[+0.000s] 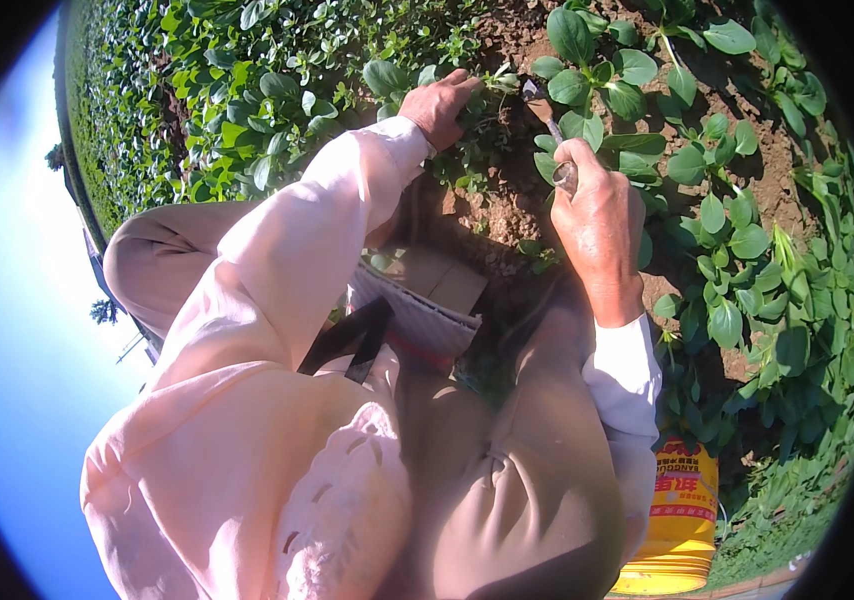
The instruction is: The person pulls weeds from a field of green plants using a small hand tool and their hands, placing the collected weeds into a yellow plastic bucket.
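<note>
My right hand is closed around the handle of a small hand trowel. Its narrow metal blade points away from me, near bare soil beside a broad-leaved green seedling. To the left of the blade, my left hand reaches down with curled fingers into a tuft of low weeds. The fingertips are partly hidden, but they appear closed on the weeds. A small gap separates the two hands, and the blade lies just right of the left fingers.
Brown soil shows between my hands and knees. Rows of leafy green plants grow on the right, with denser greenery at the far left. A yellow bucket stands by my right arm. A white-edged box-like object lies between my legs.
</note>
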Action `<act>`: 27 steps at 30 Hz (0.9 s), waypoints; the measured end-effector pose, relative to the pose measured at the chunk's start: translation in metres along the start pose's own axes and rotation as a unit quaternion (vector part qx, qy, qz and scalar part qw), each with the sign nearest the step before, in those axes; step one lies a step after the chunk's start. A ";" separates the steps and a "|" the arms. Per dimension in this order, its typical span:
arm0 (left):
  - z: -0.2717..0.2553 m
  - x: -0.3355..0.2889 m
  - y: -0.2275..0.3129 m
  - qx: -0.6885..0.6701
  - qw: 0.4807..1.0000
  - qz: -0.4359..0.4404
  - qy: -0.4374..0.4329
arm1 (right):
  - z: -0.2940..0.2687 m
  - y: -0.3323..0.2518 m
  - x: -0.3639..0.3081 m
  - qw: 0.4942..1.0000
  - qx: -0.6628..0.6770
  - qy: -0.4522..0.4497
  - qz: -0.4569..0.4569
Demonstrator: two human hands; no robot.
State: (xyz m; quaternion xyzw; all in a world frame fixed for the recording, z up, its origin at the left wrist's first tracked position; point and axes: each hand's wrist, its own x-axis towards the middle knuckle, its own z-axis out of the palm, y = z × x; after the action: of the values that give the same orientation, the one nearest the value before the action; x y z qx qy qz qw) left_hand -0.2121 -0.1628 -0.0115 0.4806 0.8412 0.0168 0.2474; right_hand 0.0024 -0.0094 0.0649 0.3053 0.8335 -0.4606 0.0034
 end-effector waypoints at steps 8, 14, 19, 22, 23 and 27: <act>-0.021 0.029 0.007 0.033 0.986 -0.162 -0.016 | 0.028 0.016 0.009 0.995 0.097 0.001 -0.007; -0.007 0.040 -0.022 -0.014 0.986 -0.163 -0.005 | 0.056 0.013 0.028 0.998 0.054 0.004 -0.015; -0.006 0.022 -0.032 -0.123 0.990 -0.036 -0.054 | 0.061 0.009 0.045 0.980 0.189 0.007 0.063; -0.022 0.010 -0.033 -0.025 0.980 0.101 -0.167 | 0.046 0.010 0.031 0.987 0.149 0.018 0.050; -0.023 0.004 -0.029 0.027 0.982 0.100 -0.155 | 0.047 0.009 0.031 0.991 0.126 0.019 0.042; -0.044 0.016 -0.008 0.116 0.987 0.105 -0.047 | 0.056 0.004 0.041 0.993 0.106 0.052 0.000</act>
State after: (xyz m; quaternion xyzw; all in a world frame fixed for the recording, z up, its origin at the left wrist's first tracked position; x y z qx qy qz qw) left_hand -0.2441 -0.1447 0.0185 0.5923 0.7695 -0.0774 0.2259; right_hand -0.0441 -0.0298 0.0175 0.3278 0.7787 -0.5300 -0.0727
